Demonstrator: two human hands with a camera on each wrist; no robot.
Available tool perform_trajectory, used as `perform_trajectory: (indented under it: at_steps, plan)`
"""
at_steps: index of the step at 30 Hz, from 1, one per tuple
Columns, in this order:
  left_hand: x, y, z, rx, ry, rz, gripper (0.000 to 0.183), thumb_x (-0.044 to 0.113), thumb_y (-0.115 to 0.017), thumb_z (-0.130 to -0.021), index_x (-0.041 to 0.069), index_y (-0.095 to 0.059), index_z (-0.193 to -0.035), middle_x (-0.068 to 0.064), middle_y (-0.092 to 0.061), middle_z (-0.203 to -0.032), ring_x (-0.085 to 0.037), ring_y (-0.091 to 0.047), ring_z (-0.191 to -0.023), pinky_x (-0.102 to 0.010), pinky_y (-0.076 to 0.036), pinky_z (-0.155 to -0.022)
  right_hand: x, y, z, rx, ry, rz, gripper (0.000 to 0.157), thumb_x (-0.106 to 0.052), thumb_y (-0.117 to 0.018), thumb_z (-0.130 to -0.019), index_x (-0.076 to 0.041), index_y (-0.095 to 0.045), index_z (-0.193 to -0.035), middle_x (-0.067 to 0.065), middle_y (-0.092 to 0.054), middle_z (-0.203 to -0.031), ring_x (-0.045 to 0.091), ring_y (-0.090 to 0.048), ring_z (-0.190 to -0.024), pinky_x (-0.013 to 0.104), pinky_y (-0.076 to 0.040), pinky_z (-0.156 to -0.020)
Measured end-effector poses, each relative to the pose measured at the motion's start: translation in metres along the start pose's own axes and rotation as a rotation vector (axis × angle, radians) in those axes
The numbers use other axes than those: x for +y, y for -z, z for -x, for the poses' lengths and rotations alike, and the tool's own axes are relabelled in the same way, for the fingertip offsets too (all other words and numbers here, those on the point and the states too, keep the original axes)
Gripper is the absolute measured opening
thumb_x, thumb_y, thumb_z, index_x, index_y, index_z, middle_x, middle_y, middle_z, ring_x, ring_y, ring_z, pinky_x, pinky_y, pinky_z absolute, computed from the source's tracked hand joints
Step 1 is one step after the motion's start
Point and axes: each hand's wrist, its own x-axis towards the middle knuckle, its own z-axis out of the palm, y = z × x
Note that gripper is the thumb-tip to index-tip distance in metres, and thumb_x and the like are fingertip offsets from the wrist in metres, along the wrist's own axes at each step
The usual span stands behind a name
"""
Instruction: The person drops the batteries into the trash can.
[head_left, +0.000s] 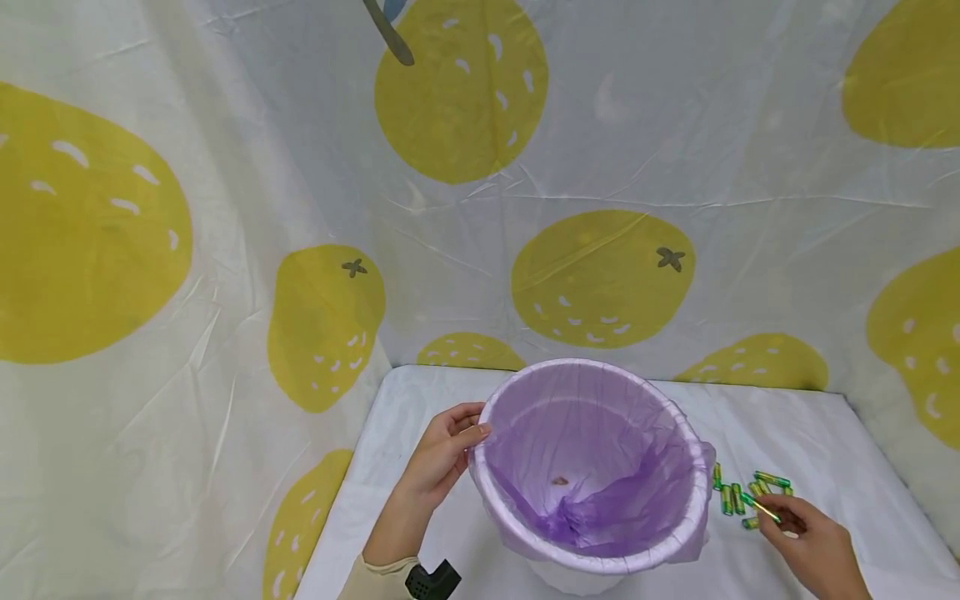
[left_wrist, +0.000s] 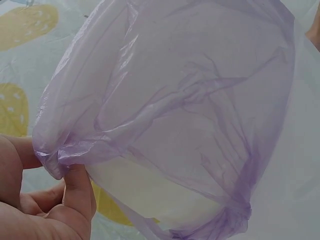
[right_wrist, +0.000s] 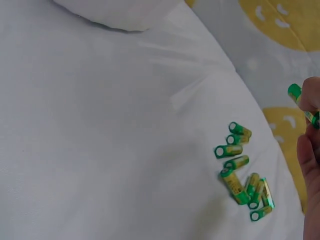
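A white bin (head_left: 573,577) with a purple bag liner (head_left: 600,442) folded over its rim stands tilted toward the camera. My left hand (head_left: 438,454) grips the bin's left rim, thumb over the top and fingers outside; the left wrist view shows the thin liner (left_wrist: 200,125) bunched at those fingers. To the right of the bin, my right hand (head_left: 813,542) pinches a green and yellow battery (right_wrist: 295,91) between thumb and fingers, raised above the table. Several similar batteries (head_left: 727,500) lie loosely grouped just beyond that hand.
A white cloth covers the table (head_left: 802,425). Sheets printed with yellow fruit (head_left: 603,279) hang behind and at both sides, close to the table's edges. A small brownish spot (head_left: 559,481) shows inside the bin. A black device (head_left: 432,579) sits on my left wrist.
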Motion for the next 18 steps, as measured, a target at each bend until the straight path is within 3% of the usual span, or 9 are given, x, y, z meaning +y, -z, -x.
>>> perform_trajectory:
  at_steps: [4,10,15,18]
  plan:
    - [0.0,0.0,0.0,0.003,0.0,0.007,0.042,-0.006,-0.062,-0.095,-0.016,-0.048,-0.132,-0.009,-0.063,-0.105,-0.014,-0.065,-0.088,-0.024,-0.058,-0.077,-0.005,0.006,-0.002,0.042,0.043,-0.019,0.022,-0.003,-0.076,-0.088,0.007,-0.072,-0.108,0.015,-0.071,-0.091,-0.005,-0.054,-0.066,0.009,-0.045,-0.055]
    - [-0.002,0.0,-0.001,-0.008,0.0,0.018,0.04,-0.006,-0.062,-0.095,-0.015,-0.049,-0.132,-0.009,-0.064,-0.104,-0.014,-0.065,-0.088,-0.025,-0.058,-0.077,-0.013,0.012,-0.004,0.013,-0.032,-0.068,0.026,-0.006,-0.075,-0.092,0.008,-0.07,-0.113,0.023,-0.069,-0.107,-0.009,-0.054,-0.072,0.011,-0.051,-0.057]
    - [-0.001,0.002,-0.001,-0.008,-0.001,-0.005,0.04,-0.007,-0.061,-0.096,-0.016,-0.048,-0.132,-0.008,-0.064,-0.103,-0.014,-0.065,-0.087,-0.025,-0.058,-0.076,-0.019,0.021,-0.004,-0.003,-0.029,-0.152,0.028,-0.01,-0.076,-0.095,0.008,-0.071,-0.115,-0.02,-0.066,-0.101,-0.014,-0.056,-0.078,0.012,-0.053,-0.061]
    - [-0.001,0.002,-0.001,-0.011,-0.004,-0.009,0.041,-0.007,-0.061,-0.096,-0.017,-0.048,-0.133,-0.008,-0.064,-0.102,-0.014,-0.065,-0.087,-0.024,-0.058,-0.076,-0.022,0.027,-0.003,-0.006,-0.004,-0.182,0.029,-0.01,-0.075,-0.095,0.009,-0.07,-0.116,-0.036,-0.057,-0.098,-0.016,-0.057,-0.08,0.011,-0.053,-0.062]
